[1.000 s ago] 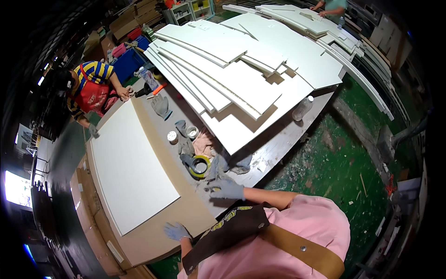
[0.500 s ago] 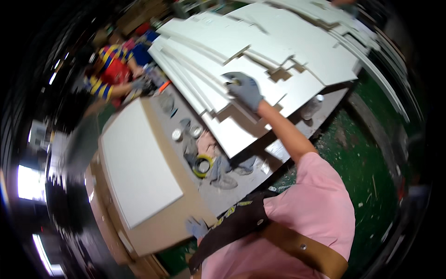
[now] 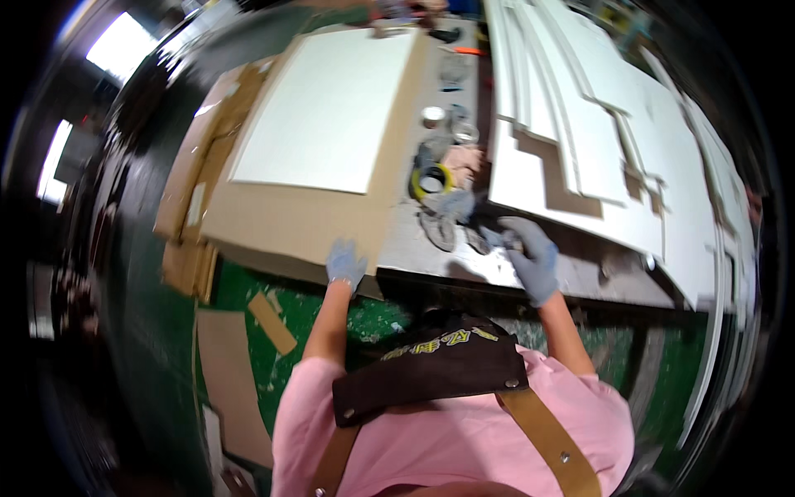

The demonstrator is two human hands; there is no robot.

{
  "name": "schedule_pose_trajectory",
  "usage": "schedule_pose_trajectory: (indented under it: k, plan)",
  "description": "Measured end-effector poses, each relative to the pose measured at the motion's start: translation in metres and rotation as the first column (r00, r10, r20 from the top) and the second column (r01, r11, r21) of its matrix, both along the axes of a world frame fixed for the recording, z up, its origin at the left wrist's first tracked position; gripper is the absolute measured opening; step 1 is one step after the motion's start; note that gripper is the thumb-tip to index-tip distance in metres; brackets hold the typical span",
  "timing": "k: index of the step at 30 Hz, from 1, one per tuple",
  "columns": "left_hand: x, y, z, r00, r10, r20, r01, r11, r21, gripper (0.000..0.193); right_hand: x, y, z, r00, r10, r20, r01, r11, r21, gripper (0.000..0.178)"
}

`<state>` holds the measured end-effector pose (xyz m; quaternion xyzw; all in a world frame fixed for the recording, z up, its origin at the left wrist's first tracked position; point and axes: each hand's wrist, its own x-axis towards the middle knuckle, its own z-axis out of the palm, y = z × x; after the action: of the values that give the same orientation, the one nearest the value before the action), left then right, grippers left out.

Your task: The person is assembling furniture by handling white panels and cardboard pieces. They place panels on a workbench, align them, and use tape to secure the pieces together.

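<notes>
My left hand (image 3: 345,262), in a grey work glove, lies with fingers spread on the near edge of a brown cardboard sheet (image 3: 290,228). A flat white panel (image 3: 331,108) rests on that cardboard. My right hand (image 3: 532,257), gloved too, is over the table's near edge with its fingers curled. Whatever small thing it may hold is blurred and cannot be made out. Just left of it lie crumpled grey gloves (image 3: 439,230), beside a roll of yellow-edged tape (image 3: 448,178) and a pinkish cloth (image 3: 462,164).
Notched white panels (image 3: 604,166) are stacked on the right. Two white round items (image 3: 432,117) and an orange-handled tool (image 3: 469,50) lie farther up the grey table (image 3: 406,248). Cardboard pieces (image 3: 232,364) lie on the green floor. Another person (image 3: 406,8) is at the far end.
My view has swung toward the cardboard and white panel. The right hand has come back from above the stacked panels to the table's near edge. My left hand remains on the cardboard.
</notes>
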<state>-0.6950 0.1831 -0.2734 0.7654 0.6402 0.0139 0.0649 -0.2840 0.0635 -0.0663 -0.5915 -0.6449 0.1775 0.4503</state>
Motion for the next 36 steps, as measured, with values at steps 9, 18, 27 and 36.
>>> schedule_pose_trajectory:
  k: [9,18,27,36]
  plan:
    - [0.013,-0.158,-0.067,0.808,0.021,0.589,0.073,0.988,-0.135,0.050,-0.038,-0.142,-0.046,0.940,0.341,-0.020,-0.333,0.901,-0.277,0.036]
    - [0.027,-0.358,-0.159,0.881,0.397,0.260,-0.003,0.552,-0.834,0.048,0.152,-0.240,-0.065,0.502,-0.610,-0.613,0.538,0.775,-0.331,0.021]
    - [0.175,-0.343,-0.124,0.841,0.388,0.377,0.029,0.664,-0.747,0.049,0.423,-0.236,-0.187,-0.131,-0.659,-0.741,0.772,0.401,-0.493,0.035]
    - [0.335,-0.342,-0.069,0.747,0.241,0.620,0.180,0.825,-0.536,0.048,0.532,-0.207,-0.199,-0.135,-0.636,-0.760,0.552,0.589,-0.590,0.039]
